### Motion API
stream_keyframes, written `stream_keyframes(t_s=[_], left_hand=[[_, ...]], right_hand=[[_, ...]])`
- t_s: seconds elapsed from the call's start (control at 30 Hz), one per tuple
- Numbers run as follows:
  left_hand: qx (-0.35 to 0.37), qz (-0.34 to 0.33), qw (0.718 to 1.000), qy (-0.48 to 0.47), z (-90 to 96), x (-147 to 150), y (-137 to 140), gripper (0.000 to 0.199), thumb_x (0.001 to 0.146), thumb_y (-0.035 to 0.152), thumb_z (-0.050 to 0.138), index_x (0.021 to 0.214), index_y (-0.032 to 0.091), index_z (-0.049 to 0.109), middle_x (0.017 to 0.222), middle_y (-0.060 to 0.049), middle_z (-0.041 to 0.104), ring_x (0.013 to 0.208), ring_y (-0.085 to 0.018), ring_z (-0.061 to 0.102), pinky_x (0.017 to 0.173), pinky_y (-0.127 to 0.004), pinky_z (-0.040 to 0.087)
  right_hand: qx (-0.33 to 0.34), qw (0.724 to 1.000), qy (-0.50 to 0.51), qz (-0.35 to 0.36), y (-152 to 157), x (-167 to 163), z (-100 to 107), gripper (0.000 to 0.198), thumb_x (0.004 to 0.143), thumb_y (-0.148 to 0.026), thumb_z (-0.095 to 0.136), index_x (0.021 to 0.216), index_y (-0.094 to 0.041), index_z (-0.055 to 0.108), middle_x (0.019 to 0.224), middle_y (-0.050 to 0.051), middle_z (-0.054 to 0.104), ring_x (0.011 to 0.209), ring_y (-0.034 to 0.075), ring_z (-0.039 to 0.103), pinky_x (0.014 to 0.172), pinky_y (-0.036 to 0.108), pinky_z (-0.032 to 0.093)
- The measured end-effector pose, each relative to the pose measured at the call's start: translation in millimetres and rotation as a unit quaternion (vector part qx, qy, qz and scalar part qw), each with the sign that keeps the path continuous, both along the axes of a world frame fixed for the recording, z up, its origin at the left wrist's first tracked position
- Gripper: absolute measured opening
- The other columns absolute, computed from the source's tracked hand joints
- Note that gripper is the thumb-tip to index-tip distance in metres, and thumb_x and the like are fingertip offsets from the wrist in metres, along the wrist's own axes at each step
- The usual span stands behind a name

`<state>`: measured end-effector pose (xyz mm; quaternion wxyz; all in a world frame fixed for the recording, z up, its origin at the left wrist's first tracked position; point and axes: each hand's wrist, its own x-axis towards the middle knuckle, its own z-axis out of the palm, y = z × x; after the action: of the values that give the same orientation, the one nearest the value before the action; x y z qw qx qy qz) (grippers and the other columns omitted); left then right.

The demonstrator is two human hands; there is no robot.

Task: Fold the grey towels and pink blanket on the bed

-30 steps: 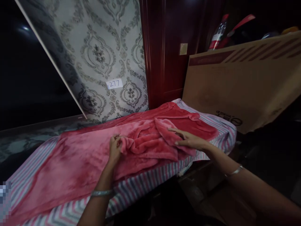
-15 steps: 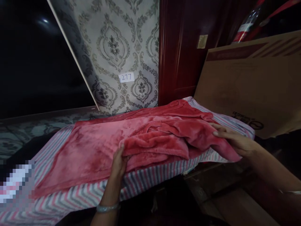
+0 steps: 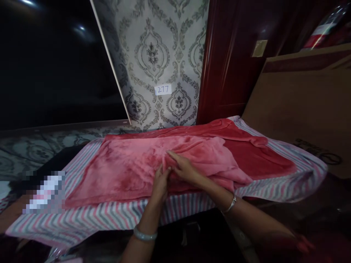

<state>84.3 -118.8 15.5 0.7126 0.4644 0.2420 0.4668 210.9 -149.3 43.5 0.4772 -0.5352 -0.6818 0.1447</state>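
A plush pinkish-red blanket [image 3: 123, 164] lies partly folded over a table covered with a striped cloth [image 3: 109, 217]. Its upper layer ends in a wavy edge right of centre, with a darker red layer [image 3: 255, 157] bare beyond it. My left hand [image 3: 161, 180], closed on a fold of the blanket, is near its middle, some fingers hidden in the fabric. Close against it on the right, my right hand [image 3: 185, 168] grips the same gathered fabric between thumb and long fingers.
A large dark screen [image 3: 60, 73] stands at the back left, beside patterned wallpaper bearing a paper label [image 3: 163, 89]. A cardboard box [image 3: 304, 98] rises at the right end, a bottle [image 3: 323, 31] behind it. Another person's arm [image 3: 13, 215] shows at the left edge.
My right hand has moved left from the blanket's right end to beside my left hand. The crumpled upper layer has been spread, exposing the darker layer. The view has shifted left.
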Motion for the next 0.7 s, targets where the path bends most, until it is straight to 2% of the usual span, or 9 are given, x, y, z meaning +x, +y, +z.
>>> stream_keyframes(t_s=[0.13,0.23,0.33,0.43,0.6,0.7], left_hand=[[-0.069,-0.056,0.995,-0.047,-2.6,-7,-4,0.039,0.067,0.027,0.077,0.104,0.017,0.069,0.098,-0.006,0.074,0.093,-0.022,0.07,0.078,-0.033,0.058],[-0.103,-0.05,0.992,-0.056,-4.8,-7,-5,0.034,0.064,0.027,0.079,0.095,0.017,0.07,0.092,-0.004,0.074,0.083,-0.021,0.07,0.073,-0.034,0.059],[-0.116,-0.02,0.991,-0.056,-10.5,-3,-6,0.03,0.062,0.028,0.08,0.088,0.017,0.07,0.087,-0.001,0.073,0.077,-0.017,0.069,0.072,-0.031,0.059],[-0.117,0.011,0.991,-0.059,-16.1,0,-8,0.026,0.064,0.032,0.081,0.081,0.017,0.069,0.082,0.001,0.072,0.076,-0.014,0.067,0.074,-0.027,0.057],[-0.127,-0.029,0.99,-0.05,-10.5,-2,-11,0.036,0.07,0.049,0.078,0.078,0.015,0.069,0.076,-0.003,0.071,0.077,-0.017,0.068,0.072,-0.028,0.055],[-0.144,-0.051,0.987,-0.044,-3.8,-5,-15,0.046,0.068,0.059,0.077,0.083,0.016,0.07,0.078,-0.004,0.072,0.079,-0.019,0.069,0.071,-0.029,0.055]], right_hand=[[0.003,0.995,0.097,0.007,-19,-3,-24,0.073,0.078,-0.017,0.058,0.149,-0.023,0.041,0.137,0.01,0.059,0.126,0.025,0.056,0.106,0.046,0.046],[0.004,0.994,0.107,-0.031,-38,2,-30,0.065,0.078,-0.021,0.061,0.142,-0.024,0.049,0.137,0.009,0.059,0.124,0.026,0.057,0.104,0.046,0.047],[0.008,0.995,0.065,-0.081,-47,2,-33,0.048,0.078,-0.019,0.058,0.126,-0.022,0.062,0.122,0.009,0.067,0.113,0.026,0.062,0.099,0.045,0.05],[0.041,0.994,0.015,-0.103,-49,-4,-29,0.04,0.079,-0.014,0.052,0.116,-0.022,0.066,0.109,0.008,0.069,0.104,0.025,0.062,0.092,0.044,0.052],[0.065,0.984,-0.138,-0.094,-53,-21,-13,0.049,0.081,-0.006,0.046,0.121,-0.025,0.066,0.099,0.009,0.063,0.096,0.027,0.057,0.086,0.047,0.051],[0.057,0.978,-0.176,-0.102,-57,-27,-11,0.05,0.084,-0.012,0.054,0.131,-0.026,0.06,0.108,0.011,0.061,0.102,0.029,0.054,0.088,0.05,0.051]])
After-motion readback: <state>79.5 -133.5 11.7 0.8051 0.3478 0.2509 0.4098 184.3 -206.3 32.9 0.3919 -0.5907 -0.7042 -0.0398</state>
